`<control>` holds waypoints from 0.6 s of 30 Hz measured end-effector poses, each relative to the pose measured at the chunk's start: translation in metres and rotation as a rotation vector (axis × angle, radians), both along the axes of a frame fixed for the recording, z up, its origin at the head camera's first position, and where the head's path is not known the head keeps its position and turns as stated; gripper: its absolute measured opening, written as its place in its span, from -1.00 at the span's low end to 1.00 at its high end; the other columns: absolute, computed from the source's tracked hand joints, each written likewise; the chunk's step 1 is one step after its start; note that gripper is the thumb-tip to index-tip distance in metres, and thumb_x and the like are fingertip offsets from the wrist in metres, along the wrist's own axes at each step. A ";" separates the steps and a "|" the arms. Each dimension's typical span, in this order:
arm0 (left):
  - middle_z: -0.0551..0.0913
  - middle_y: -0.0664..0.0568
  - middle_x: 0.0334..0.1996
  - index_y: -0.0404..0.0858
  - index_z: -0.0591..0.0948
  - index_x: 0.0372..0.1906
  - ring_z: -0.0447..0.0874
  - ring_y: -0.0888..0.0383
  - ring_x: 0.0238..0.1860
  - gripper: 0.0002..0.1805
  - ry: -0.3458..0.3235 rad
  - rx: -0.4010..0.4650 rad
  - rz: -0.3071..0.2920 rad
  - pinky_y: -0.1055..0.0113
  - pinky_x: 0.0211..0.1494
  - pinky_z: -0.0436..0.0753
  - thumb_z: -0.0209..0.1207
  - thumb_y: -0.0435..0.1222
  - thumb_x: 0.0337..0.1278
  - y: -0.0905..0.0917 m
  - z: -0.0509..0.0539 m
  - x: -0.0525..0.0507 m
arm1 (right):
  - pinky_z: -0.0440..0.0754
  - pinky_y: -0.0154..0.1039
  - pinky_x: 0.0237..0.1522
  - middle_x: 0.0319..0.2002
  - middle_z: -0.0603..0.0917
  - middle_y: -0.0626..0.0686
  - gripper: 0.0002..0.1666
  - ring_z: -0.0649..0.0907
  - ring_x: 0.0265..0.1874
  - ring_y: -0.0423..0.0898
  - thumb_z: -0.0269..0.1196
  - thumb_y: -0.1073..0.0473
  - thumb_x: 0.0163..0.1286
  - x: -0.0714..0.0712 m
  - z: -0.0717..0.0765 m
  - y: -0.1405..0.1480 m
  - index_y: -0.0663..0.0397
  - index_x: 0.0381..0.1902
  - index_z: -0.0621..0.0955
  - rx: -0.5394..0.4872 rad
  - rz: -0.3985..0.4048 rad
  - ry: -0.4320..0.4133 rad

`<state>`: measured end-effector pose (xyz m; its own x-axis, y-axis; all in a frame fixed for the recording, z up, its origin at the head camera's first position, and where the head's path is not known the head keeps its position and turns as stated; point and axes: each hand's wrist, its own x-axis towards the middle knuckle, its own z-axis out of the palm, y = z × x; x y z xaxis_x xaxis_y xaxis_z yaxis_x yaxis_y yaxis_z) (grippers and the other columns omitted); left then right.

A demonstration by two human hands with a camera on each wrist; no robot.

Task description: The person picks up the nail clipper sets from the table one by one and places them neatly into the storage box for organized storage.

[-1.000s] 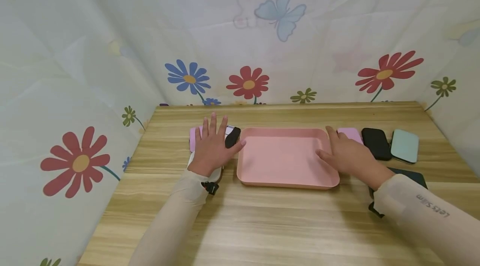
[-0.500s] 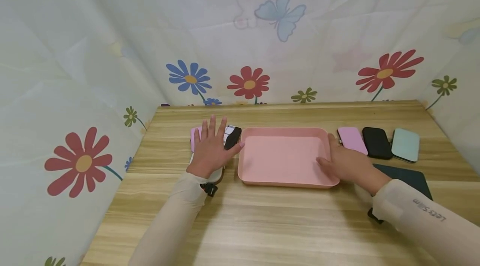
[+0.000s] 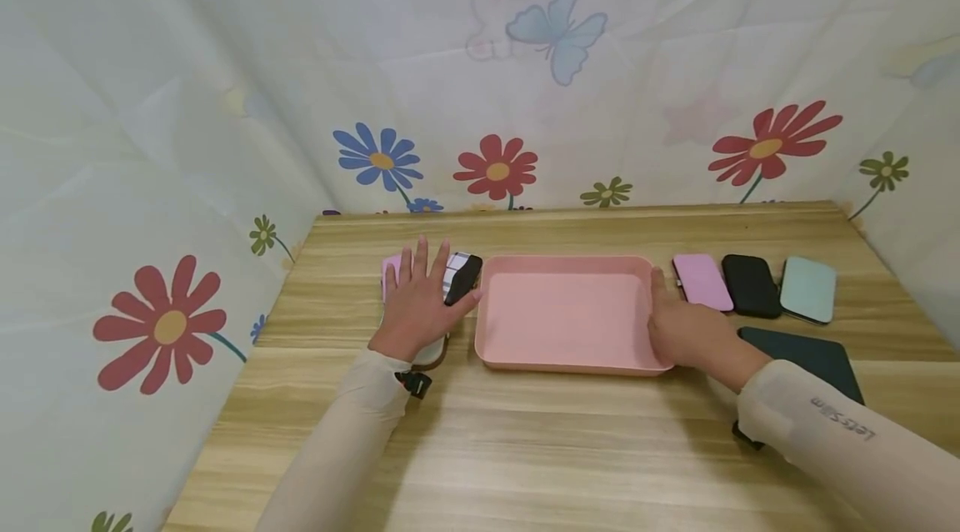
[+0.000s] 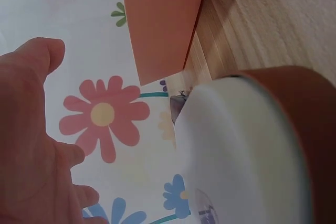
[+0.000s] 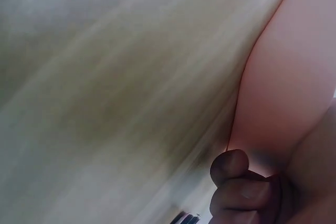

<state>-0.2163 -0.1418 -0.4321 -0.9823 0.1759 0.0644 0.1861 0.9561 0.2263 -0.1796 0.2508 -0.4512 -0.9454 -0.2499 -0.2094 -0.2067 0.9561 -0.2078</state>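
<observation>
A shallow pink tray (image 3: pixel 570 315) lies flat on the wooden table. At its right end my right hand (image 3: pixel 690 336) grips the rim, one finger straight along the edge; in the right wrist view several fingers (image 5: pixel 244 192) are curled against the tray's outer wall (image 5: pixel 283 87). My left hand (image 3: pixel 417 311) is spread flat, left of the tray, above several small flat things. Among these are a purple one (image 3: pixel 389 273), a black-and-plaid one (image 3: pixel 462 273) and a white one with a brown edge (image 4: pixel 231 145). In the left wrist view the left thumb is apart from the tray's wall (image 4: pixel 163 24).
Right of the tray lie a purple flat case (image 3: pixel 702 282), a black one (image 3: pixel 752 286) and a mint one (image 3: pixel 807 290). A larger dark green flat thing (image 3: pixel 810 357) lies nearer, partly behind the right sleeve. A flower-printed curtain (image 3: pixel 555 140) closes off the table's back.
My right thumb has drawn back from inside the tray to its right rim, and the hand has come slightly nearer. The left hand has sunk back slightly, still spread. The tray has hardly moved.
</observation>
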 end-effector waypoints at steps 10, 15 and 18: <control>-0.15 -0.18 0.62 0.01 -0.08 0.64 -0.23 -0.26 0.60 0.05 0.005 0.027 -0.016 -0.27 0.54 -0.19 -0.14 0.46 0.21 -0.014 -0.008 0.004 | 0.13 -0.25 -0.70 -0.76 0.40 -0.06 -0.11 0.24 -0.80 -0.17 -0.17 0.15 0.53 0.002 0.001 -0.005 0.56 0.49 -0.33 0.016 -0.031 -0.053; -0.05 -0.21 0.60 -0.02 -0.06 0.64 -0.16 -0.28 0.59 0.02 0.019 0.002 -0.028 -0.27 0.54 -0.12 -0.15 0.43 0.24 -0.023 -0.010 0.005 | 0.15 -0.25 -0.70 -0.75 0.41 -0.05 -0.09 0.26 -0.80 -0.16 -0.16 0.14 0.52 0.001 0.001 -0.006 0.54 0.49 -0.35 0.020 -0.038 -0.055; 0.04 -0.22 0.58 -0.06 0.01 0.63 -0.08 -0.28 0.58 0.03 0.028 0.001 -0.047 -0.28 0.53 -0.05 -0.09 0.42 0.22 -0.029 -0.012 0.006 | 0.16 -0.24 -0.71 -0.75 0.41 -0.05 -0.08 0.28 -0.80 -0.15 -0.15 0.14 0.51 0.001 0.002 -0.007 0.54 0.49 -0.35 0.023 -0.036 -0.050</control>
